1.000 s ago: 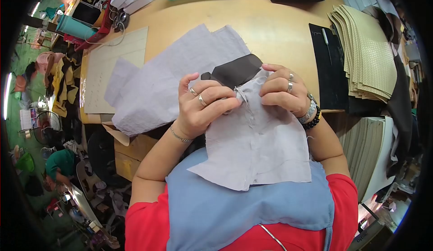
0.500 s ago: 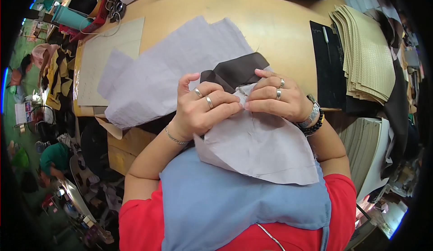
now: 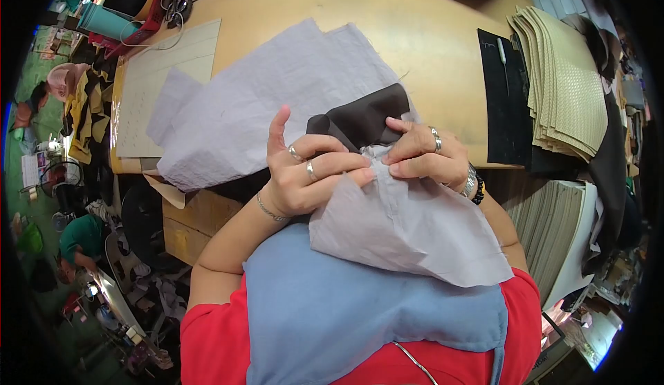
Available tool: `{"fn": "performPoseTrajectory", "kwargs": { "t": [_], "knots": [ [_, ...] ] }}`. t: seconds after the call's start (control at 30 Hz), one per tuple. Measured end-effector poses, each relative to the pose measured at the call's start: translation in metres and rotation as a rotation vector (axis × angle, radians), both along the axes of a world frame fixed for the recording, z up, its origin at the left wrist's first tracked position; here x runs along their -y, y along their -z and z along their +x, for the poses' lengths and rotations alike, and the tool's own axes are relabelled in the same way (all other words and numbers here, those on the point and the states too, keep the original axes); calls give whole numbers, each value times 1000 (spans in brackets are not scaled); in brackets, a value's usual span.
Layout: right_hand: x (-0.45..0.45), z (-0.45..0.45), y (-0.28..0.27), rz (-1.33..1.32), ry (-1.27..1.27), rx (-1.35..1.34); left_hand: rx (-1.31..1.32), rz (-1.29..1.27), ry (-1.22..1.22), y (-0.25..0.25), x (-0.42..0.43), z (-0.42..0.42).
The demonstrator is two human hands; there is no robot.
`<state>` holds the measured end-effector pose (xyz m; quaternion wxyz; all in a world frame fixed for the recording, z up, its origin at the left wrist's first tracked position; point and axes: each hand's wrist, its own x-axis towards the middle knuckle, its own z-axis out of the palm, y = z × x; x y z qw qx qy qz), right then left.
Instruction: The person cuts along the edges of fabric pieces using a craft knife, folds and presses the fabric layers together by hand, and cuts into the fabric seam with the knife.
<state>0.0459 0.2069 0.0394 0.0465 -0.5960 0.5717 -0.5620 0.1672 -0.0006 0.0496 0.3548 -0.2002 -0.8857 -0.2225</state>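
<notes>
A pale lilac-grey fabric piece (image 3: 415,229) hangs from my two hands over the blue apron (image 3: 373,295). My left hand (image 3: 311,171) pinches its gathered upper edge between thumb and fingers, with one finger raised. Close beside it, my right hand (image 3: 429,153) is closed on the same seam area. Dark brown fabric (image 3: 370,115) lies folded just beyond the fingers, partly under my right hand. Whether it is joined to the pale piece is hidden. A larger pale lilac cloth (image 3: 270,95) spreads across the table behind my left hand.
On the right of the wooden table (image 3: 443,53) are a black mat (image 3: 503,101) with a white-handled tool (image 3: 501,53) and a stack of cream textured sheets (image 3: 560,88). A card pattern (image 3: 166,101) lies left. Beyond it stands a red basket (image 3: 142,34). A person in green (image 3: 83,240) is far left.
Both hands have shifted a little on the pale fabric, which swung to the right at its lower edge. One left finger lifted higher. The dark fabric moved slightly.
</notes>
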Motion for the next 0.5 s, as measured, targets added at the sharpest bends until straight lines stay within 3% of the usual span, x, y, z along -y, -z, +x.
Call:
{"fn": "performPoseTrajectory", "kwargs": {
  "t": [0.5],
  "knots": [
    [11, -5, -15, -5, -16, -259, -132, -44, 8, -1, -3, 5]
  ]
}}
